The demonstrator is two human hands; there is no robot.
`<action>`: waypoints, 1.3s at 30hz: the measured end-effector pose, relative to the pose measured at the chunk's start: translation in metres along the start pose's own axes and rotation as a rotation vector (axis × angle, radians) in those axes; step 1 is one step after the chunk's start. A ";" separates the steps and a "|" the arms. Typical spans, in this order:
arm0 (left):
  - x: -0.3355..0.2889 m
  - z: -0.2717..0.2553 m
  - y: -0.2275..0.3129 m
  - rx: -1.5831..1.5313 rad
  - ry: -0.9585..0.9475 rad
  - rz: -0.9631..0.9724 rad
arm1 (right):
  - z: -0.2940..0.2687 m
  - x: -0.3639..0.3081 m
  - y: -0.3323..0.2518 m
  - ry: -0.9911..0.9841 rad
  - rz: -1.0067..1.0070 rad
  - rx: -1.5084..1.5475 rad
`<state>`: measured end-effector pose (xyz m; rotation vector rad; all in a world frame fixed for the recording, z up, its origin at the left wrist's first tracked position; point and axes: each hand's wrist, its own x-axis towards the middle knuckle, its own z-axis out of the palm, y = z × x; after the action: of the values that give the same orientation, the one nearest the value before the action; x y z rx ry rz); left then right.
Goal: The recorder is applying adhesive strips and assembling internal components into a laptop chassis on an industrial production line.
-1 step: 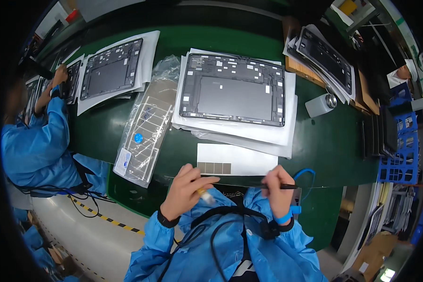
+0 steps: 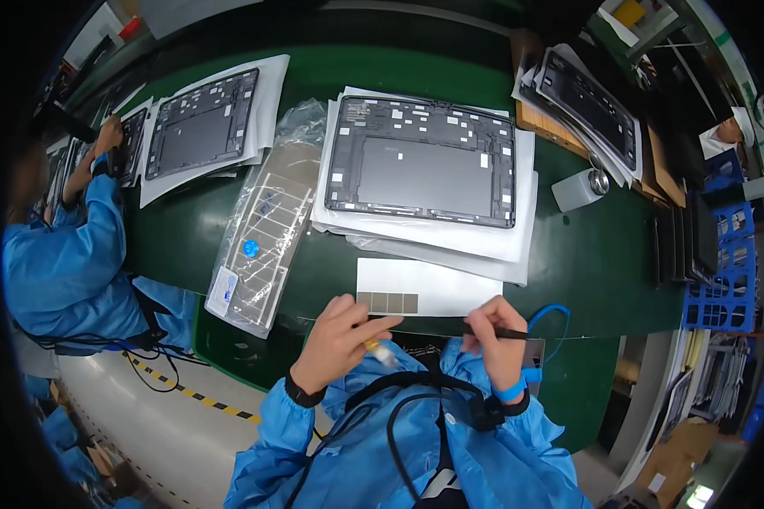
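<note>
My left hand (image 2: 327, 339) is closed above my lap, index finger stretched to the right. From under its fingers sticks a small whitish piece with a yellow band (image 2: 380, 350), its kind unclear. A thin black pen-like tool (image 2: 511, 333) is pinched in my right hand (image 2: 499, 343), which wears a blue wrist strap. Just beyond the hands, a white backing sheet (image 2: 458, 287) lies at the table edge, with several grey-brown rectangular stickers (image 2: 388, 303) at its left. Farther off, a black tablet housing (image 2: 424, 174) dotted with small white pads rests on stacked white foam sheets (image 2: 522, 225).
A clear plastic bag of grey-brown sticker sheets (image 2: 267, 229) lies left. Beyond it is another housing (image 2: 199, 127), near a co-worker in blue (image 2: 68, 233). A white bottle with a metal top (image 2: 579, 190) stands right, before stacked housings (image 2: 590, 110) and a blue rack (image 2: 721, 297).
My right hand has shifted slightly left with the black tool. The left hand has moved very slightly, and its whitish piece is a little farther right.
</note>
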<state>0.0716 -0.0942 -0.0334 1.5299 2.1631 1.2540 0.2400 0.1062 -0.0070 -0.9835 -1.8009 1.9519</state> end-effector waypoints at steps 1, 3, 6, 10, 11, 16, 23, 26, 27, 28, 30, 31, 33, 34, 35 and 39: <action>0.003 0.003 0.000 0.135 -0.059 0.059 | 0.006 0.003 0.003 -0.054 0.010 0.056; 0.009 0.007 0.000 0.337 -0.135 0.139 | 0.008 0.009 0.017 -0.103 0.042 0.131; 0.014 0.012 -0.005 0.477 -0.160 0.161 | 0.016 0.013 0.024 -0.027 0.056 0.141; 0.015 0.014 -0.011 0.492 -0.196 0.147 | 0.020 0.020 0.025 0.038 0.084 0.063; 0.015 0.014 -0.012 0.503 -0.187 0.154 | 0.020 0.021 0.026 0.043 0.090 0.062; 0.014 0.016 -0.016 0.494 -0.175 0.160 | 0.018 0.024 0.025 0.048 0.095 0.071; 0.016 0.017 -0.020 0.394 -0.161 0.147 | 0.019 0.029 0.018 0.004 0.135 0.041; 0.015 0.015 -0.017 0.387 -0.144 0.140 | 0.017 0.029 0.016 -0.003 0.137 0.029; 0.015 0.014 -0.015 0.390 -0.133 0.139 | 0.016 0.028 0.015 -0.008 0.128 0.026; 0.016 0.015 -0.016 0.388 -0.135 0.136 | 0.015 0.029 0.016 -0.009 0.132 0.025; 0.016 0.017 -0.018 0.380 -0.142 0.128 | 0.013 0.032 0.016 -0.006 0.179 0.022; 0.016 0.017 -0.019 0.378 -0.144 0.127 | 0.014 0.032 0.015 -0.005 0.182 0.022; 0.017 0.017 -0.020 0.377 -0.155 0.134 | 0.016 0.033 0.014 0.000 0.191 -0.020; 0.017 0.017 -0.019 0.373 -0.157 0.136 | 0.018 0.033 0.015 0.005 0.193 -0.021; 0.018 0.015 -0.018 0.358 -0.151 0.136 | 0.020 0.033 0.016 0.006 0.167 0.010; 0.016 0.019 -0.020 0.285 -0.108 0.095 | 0.027 0.031 0.015 -0.011 0.092 0.076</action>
<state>0.0626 -0.0724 -0.0548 1.7816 2.3002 0.8924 0.2035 0.1034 -0.0305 -1.0503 -1.7010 2.0679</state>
